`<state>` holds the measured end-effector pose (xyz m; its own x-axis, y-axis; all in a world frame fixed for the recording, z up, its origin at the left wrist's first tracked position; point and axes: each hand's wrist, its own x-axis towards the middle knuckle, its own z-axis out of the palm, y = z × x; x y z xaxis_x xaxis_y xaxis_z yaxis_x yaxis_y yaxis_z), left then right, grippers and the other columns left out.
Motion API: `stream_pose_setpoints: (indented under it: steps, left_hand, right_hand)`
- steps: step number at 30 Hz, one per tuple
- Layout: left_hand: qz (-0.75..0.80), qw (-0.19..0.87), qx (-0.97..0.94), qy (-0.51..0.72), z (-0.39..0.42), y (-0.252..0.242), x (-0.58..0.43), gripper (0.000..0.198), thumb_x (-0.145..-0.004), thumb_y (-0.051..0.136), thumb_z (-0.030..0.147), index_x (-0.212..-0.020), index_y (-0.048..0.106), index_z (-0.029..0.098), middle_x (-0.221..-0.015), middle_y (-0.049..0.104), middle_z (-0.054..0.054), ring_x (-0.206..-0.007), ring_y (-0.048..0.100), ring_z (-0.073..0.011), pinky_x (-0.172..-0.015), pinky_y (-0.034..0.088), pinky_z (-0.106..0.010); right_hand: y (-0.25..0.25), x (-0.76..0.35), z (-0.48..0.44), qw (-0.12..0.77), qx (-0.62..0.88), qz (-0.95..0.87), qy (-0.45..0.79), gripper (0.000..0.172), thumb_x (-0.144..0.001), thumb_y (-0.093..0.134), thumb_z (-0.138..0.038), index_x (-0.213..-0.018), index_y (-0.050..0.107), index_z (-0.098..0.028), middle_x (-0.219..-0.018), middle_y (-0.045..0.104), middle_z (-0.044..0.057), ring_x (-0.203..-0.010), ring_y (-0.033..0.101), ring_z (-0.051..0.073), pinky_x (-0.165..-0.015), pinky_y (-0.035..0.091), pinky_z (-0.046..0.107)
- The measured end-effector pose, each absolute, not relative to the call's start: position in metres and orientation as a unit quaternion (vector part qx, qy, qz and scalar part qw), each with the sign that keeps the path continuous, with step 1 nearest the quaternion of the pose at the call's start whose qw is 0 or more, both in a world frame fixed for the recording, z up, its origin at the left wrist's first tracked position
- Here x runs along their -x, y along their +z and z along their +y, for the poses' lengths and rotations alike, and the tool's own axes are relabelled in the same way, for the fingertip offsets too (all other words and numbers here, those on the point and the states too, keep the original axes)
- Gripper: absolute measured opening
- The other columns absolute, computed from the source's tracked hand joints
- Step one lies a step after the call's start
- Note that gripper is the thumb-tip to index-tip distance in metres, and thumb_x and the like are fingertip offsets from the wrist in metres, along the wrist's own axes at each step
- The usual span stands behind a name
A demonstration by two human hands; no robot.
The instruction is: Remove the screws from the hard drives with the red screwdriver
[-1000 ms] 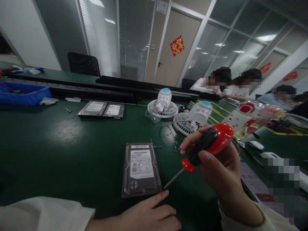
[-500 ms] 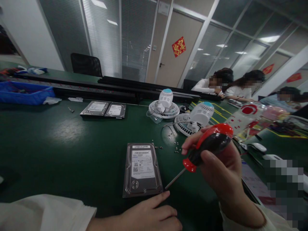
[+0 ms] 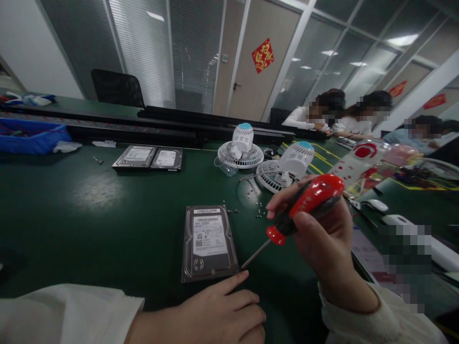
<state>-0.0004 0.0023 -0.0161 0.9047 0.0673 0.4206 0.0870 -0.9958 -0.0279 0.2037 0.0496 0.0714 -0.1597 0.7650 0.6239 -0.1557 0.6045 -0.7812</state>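
My right hand [image 3: 319, 229] is wrapped round the handle of a red and black screwdriver [image 3: 308, 205]. Its thin shaft slants down to the left, the tip at the near right corner of a hard disk drive [image 3: 211, 241]. The drive lies flat, label side up, on the green table. With its index finger stretched out by that same corner, close to the screwdriver tip, my left hand [image 3: 222, 310] rests low and its fingers are apart. Beyond the drive's far right corner several small screws [image 3: 258, 210] are scattered. Whether the tip sits in a screw I cannot tell.
Two more hard disk drives [image 3: 167, 158] lie further back. Two white fans [image 3: 241, 148] sit behind the screws. A blue bin [image 3: 32, 136] stands at the left, a decorated clear bottle [image 3: 362, 160] and a white mouse [image 3: 375, 205] at the right. Several people sit at the back right.
The screwdriver handle has turned in my right hand, with more of its red side showing. The whole view has shifted slightly. The drive and my left hand keep their places relative to each other.
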Motion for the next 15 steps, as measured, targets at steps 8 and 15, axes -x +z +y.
stream_pose_setpoints:
  steps: [8,15]
  left_hand:
    - [-0.06,-0.028,0.984,-0.163,-0.005,0.006,0.005,0.027,-0.111,0.052,0.03,-0.116,0.073,0.013,-0.126,0.077,-0.003,-0.123,0.067,-0.0223,-0.124,0.036,-0.044]
    - [-0.074,-0.074,0.981,-0.161,-0.008,0.004,0.007,0.029,-0.11,0.051,0.03,-0.124,0.07,0.012,-0.125,0.077,-0.005,-0.125,0.066,-0.0239,-0.128,0.028,-0.044]
  right_hand:
    - [0.072,-0.204,0.049,0.593,0.198,-0.636,0.453,0.041,-0.097,0.065,-0.032,-0.136,0.057,-0.02,-0.124,0.076,0.01,-0.091,0.074,0.018,-0.084,0.06,0.038]
    - [0.071,-0.202,0.051,0.611,0.207,-0.661,0.383,0.02,-0.094,0.074,-0.03,-0.107,0.059,-0.025,-0.09,0.072,-0.002,-0.078,0.069,0.013,-0.072,0.055,0.03]
